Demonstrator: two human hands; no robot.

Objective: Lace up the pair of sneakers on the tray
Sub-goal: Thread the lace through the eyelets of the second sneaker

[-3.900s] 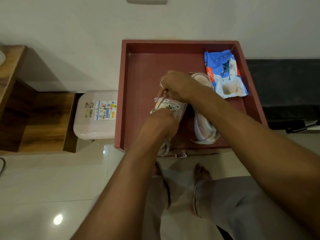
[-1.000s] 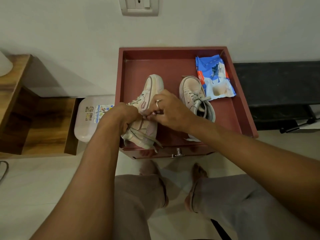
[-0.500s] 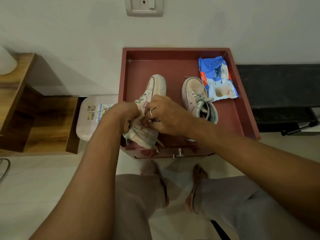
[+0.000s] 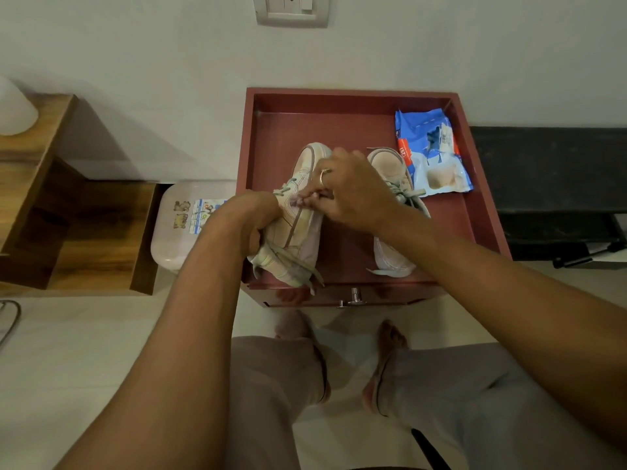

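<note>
While our left hand (image 4: 251,220) is gripping the pale-pink sneaker (image 4: 300,232), toe away, our right hand (image 4: 351,193) is pinching its grey lace (image 4: 292,262).

A blue and white packet (image 4: 432,154) lay in the far right corner of the tray (image 4: 353,93). On the wall beyond it sat a white switch plate (image 4: 291,10). To the left stood a pale plastic stool (image 4: 176,232) with stickers on top, then a stepped wooden shelf (image 4: 51,205). A black bench (image 4: 549,164) ran along the right.
</note>
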